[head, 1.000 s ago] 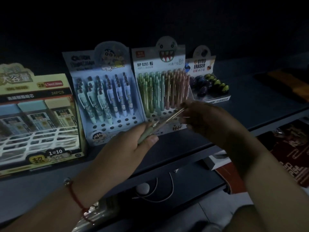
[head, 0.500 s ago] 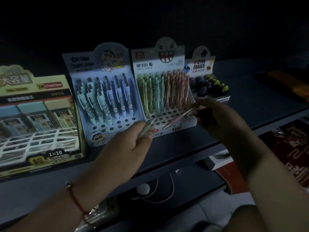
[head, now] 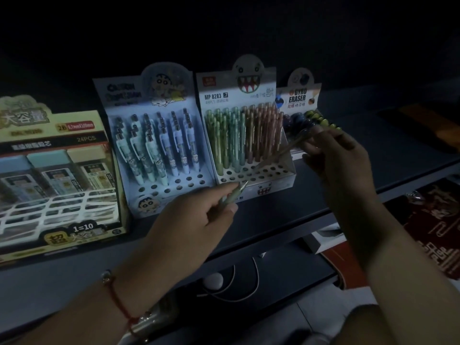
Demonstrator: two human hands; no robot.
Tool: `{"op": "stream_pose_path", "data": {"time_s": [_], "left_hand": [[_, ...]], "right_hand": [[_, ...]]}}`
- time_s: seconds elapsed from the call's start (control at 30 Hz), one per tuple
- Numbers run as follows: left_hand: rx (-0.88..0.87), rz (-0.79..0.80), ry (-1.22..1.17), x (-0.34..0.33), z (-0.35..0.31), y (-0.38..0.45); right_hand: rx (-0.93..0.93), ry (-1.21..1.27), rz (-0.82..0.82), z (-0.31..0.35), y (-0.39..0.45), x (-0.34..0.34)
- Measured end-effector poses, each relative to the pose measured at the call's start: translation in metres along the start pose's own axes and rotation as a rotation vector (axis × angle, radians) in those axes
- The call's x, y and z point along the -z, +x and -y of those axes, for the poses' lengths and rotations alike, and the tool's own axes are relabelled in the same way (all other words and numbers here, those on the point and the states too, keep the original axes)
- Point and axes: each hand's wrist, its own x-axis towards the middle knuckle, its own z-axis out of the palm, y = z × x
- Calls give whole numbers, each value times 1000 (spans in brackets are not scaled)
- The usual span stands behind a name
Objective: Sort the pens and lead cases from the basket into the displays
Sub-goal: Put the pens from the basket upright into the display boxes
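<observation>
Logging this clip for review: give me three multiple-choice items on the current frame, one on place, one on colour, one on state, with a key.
1. Where is the right hand's pen tip?
A. over the monster display's holes
B. over the lead-case box
C. in the eraser box

2. What colour is the left hand's pen?
A. green
B. pink
C. blue

3. The monster display's front rows are
A. full
B. mostly empty holes
C. covered

Key: 1 A, the tip slants down towards the holes. 2 A, the barrel is pale green. 3 B, open holes show.

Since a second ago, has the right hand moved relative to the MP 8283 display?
Yes. The right hand with its pink pen moved rightward from the MP 8283 display's front centre to its right edge.
</observation>
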Motion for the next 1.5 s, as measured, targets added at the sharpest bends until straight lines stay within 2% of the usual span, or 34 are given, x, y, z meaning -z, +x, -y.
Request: {"op": "stream_pose_path", "data": {"time_s": [0.13,0.5,0.7,1.1,1.5], "left_hand": [[-42,-1,41,-2,0,1],[7,-15,16,-5,-6,-1],[53,-19,-7,-4,-6,-1],[108,-8,-48,2,-5,1],[100,6,-19,2,5,5]], "right_hand": [[101,-34,-36,-1,-1,-3],[325,-358,60,-17,0,-19],[325,-420,74,-27,6,-30],[449,-473,119,-36,17,-48],[351,-560,124,-51,21,-53]]}}
